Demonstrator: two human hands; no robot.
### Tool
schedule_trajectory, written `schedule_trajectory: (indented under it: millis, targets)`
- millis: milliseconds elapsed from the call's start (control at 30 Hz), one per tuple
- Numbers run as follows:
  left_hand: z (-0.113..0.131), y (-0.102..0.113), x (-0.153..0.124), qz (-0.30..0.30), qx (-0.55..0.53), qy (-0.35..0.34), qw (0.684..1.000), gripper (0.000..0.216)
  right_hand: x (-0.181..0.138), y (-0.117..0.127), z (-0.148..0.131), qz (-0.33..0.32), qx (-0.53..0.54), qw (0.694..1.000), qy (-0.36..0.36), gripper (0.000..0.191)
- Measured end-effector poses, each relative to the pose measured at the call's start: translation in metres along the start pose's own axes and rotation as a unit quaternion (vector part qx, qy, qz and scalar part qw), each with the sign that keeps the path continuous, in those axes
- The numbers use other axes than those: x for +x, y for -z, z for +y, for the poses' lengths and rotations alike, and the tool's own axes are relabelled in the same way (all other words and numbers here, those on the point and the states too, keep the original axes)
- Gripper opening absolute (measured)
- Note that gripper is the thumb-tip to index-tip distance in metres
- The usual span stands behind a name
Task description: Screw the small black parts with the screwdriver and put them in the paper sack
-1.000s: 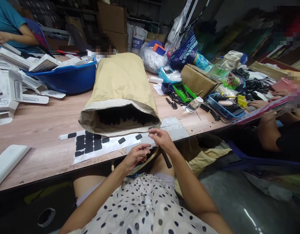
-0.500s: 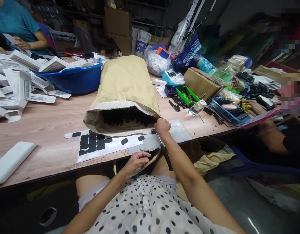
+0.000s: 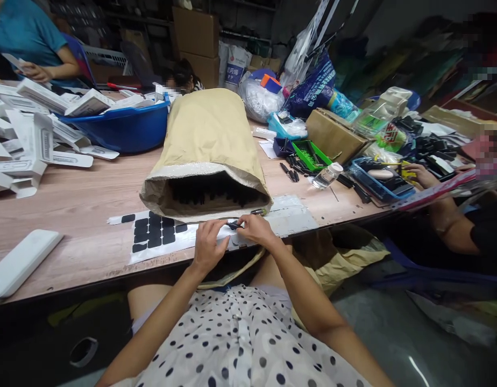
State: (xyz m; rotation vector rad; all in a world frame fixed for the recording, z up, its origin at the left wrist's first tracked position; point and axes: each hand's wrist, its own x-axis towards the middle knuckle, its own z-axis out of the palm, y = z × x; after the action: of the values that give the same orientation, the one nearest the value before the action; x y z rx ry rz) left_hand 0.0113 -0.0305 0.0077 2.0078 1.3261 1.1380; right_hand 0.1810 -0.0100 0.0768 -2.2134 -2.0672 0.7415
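Note:
My right hand (image 3: 257,231) is closed around a slim black item (image 3: 233,225), whose tip sticks out toward my left hand. I cannot make out its kind. My left hand (image 3: 208,244) rests over the white sticker sheet (image 3: 184,242), fingers stretched out and thumb apart, its fingertips close to the black tip. Rounded black stickers (image 3: 154,231) sit in rows on that sheet, left of my hands. Just beyond them lies a large tan sack (image 3: 212,129), its mouth facing me, with many dark pieces inside. A short dark end (image 3: 258,212) shows behind my right knuckles.
A blue basin (image 3: 119,131) and many white boxes (image 3: 30,140) fill the left side, with a white power bank (image 3: 25,263) nearer me. On the right are a green tray (image 3: 311,156), a small bottle (image 3: 327,176) and a blue basket (image 3: 380,183). A co-worker's arm (image 3: 446,215) reaches in there.
My right hand has left the sack's corner and moved left to my other hand. My left hand has risen from the table edge onto the sheet. The long black-handled rod no longer hangs down.

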Motion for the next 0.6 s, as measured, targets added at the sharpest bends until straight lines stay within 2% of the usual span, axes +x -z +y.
schedule_trajectory:
  millis: [100,200,300,400,500,600]
  targets:
    - [-0.010,-0.006,0.018,-0.053,0.079,-0.046,0.994,0.037,0.000,-0.007,-0.005,-0.005,-0.016,1.000,0.018,0.030]
    - [-0.024,-0.014,0.027,-0.106,0.086,-0.033,0.990,0.023,-0.004,-0.010,0.002,0.016,0.004,1.000,0.025,0.032]
    - [-0.035,-0.018,0.027,-0.108,0.067,-0.012,0.992,0.015,-0.015,-0.010,0.025,0.110,0.026,0.994,0.008,0.033]
    - [-0.038,-0.018,0.026,-0.098,0.052,-0.004,0.994,0.017,-0.028,-0.011,0.053,0.206,-0.005,0.977,-0.063,0.034]
    - [-0.034,-0.017,0.026,-0.101,0.051,0.001,0.994,0.016,-0.038,-0.018,0.070,0.178,-0.014,0.975,-0.130,0.038]
    - [-0.030,-0.015,0.027,-0.103,0.051,0.007,0.993,0.012,-0.041,-0.030,0.072,0.150,-0.006,0.979,-0.141,0.034]
